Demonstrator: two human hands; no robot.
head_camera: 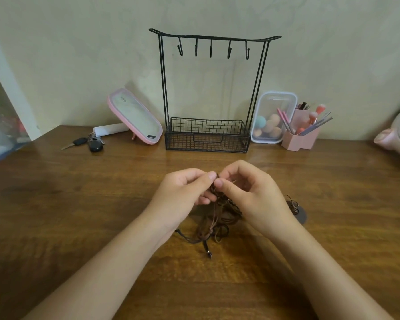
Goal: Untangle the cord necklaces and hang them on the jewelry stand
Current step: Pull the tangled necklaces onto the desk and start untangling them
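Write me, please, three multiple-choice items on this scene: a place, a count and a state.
1. Where is the pink mirror relative to the jewelry stand?
A. To its left
B. To its right
C. On top of it

2. How many hooks hang from the stand's top bar?
A. Three
B. Five
C. Eight

3. What state are the cord necklaces in?
A. Hung on the hooks
B. Tangled, pinched by the left hand and right hand
C. Laid out straight and apart

Answers: 1 A, the mirror leans left of the stand; 2 B, five hooks show along the bar; 3 B, both hands pinch the brown tangle.
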